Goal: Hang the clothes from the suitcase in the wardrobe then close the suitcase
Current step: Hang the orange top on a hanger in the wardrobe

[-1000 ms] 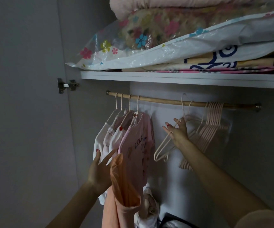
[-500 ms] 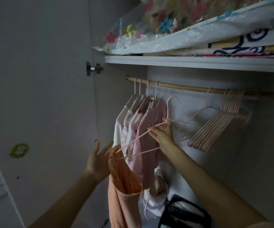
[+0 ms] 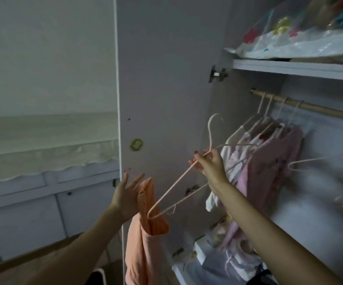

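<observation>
Head view | right hand [image 3: 208,164] raised, forearm reaching up, fingers curled round the neck of a pink hanger [image 3: 178,177], its lower corner poking into the orange garment [image 3: 143,239] | left hand [image 3: 126,195] fingers spread, palm against that garment, which drapes beside the wardrobe door [image 3: 166,89] | hung clothes [image 3: 269,159] on the rail [image 3: 314,106]

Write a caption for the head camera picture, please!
Right hand slides a pink hanger into an orange garment held by the left hand.
</observation>
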